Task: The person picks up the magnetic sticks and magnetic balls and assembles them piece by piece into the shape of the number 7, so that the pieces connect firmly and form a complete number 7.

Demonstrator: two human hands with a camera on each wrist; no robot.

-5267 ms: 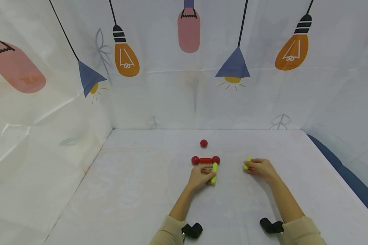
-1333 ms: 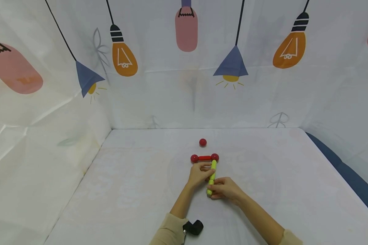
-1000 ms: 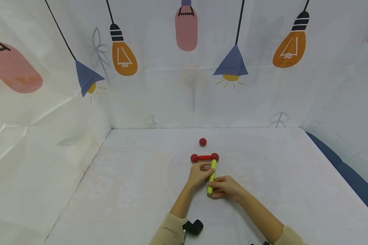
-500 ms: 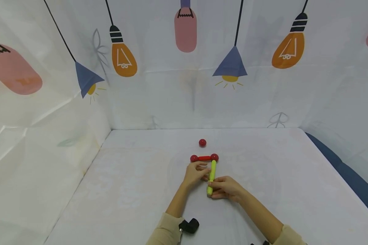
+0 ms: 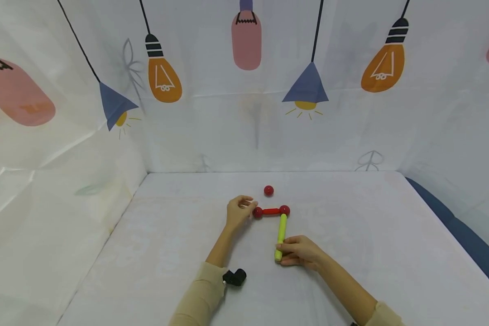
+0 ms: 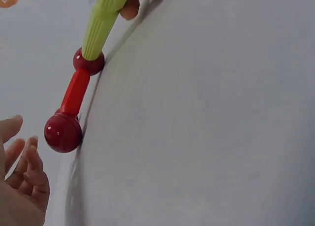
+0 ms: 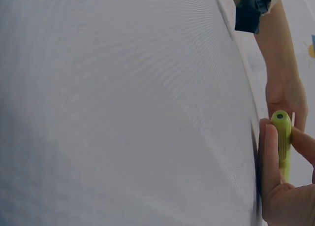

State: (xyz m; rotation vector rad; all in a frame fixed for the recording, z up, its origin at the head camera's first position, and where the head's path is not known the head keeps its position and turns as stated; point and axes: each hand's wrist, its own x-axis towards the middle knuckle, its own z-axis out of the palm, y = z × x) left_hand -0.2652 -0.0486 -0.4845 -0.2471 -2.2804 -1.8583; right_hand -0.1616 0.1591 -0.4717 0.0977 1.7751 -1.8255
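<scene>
My right hand [image 5: 303, 251] pinches the near end of a yellow-green rod [image 5: 282, 228] between thumb and fingers. That rod looks like two sticks end to end, and its far end meets a dark red ball [image 5: 284, 210]. From this ball a short red rod [image 6: 75, 94] runs left to a second dark red ball [image 6: 63, 132]. Beside the second ball is my left hand [image 5: 239, 213], fingers loosely bent and nothing in them; the left wrist view has a gap between it and the ball. In the right wrist view, the rod's end [image 7: 280, 118] shows a small dark dot.
A loose red ball [image 5: 268, 190] lies behind the joined pieces. All of it is on a white table [image 5: 350, 217], backed by a white sheet [image 5: 212, 136] printed with lamps. Black wrist-camera mounts [image 5: 234, 277] stick out from the sleeves.
My right hand has brought a yellow-green stick from the right to line up with the other one. My left hand has let go of the rod and moved left and away, to the left ball.
</scene>
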